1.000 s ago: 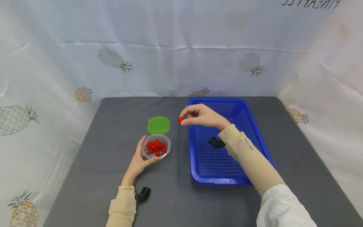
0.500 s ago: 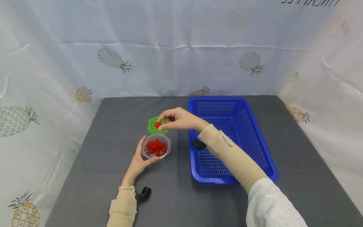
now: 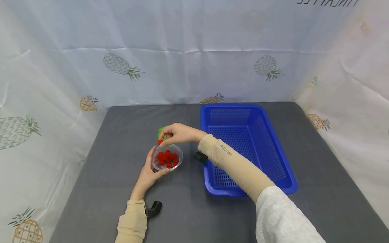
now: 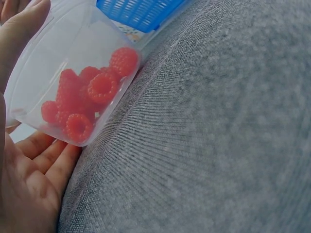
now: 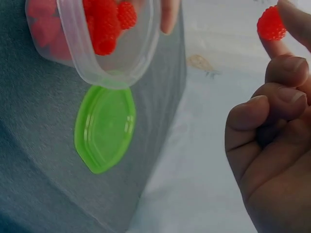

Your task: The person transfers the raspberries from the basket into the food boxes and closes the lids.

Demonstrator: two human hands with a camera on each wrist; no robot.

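Note:
A clear plastic container (image 4: 95, 41) stands on the grey tabletop with several red raspberries (image 4: 102, 88) in it. My left hand (image 3: 148, 175) holds this container from its left side, thumb at the near wall and fingers around the far side. Above the container's far rim, my right hand (image 3: 181, 133) pinches a single raspberry (image 5: 271, 24) between thumb and index finger. The other right fingers are curled in, as the right wrist view shows. Behind the container lies a green lid (image 5: 107, 128), partly covered by the right hand in the head view.
A blue perforated basket (image 3: 209, 184) stands to the right, with the right forearm reaching across it. White curtains (image 3: 194, 74) printed with pineapples hang behind and beside the grey table (image 3: 103, 195).
My right hand has moved left and nearer, from the basket's left edge past the green lid to the container's far rim, still pinching the raspberry. My left hand stays put on the container.

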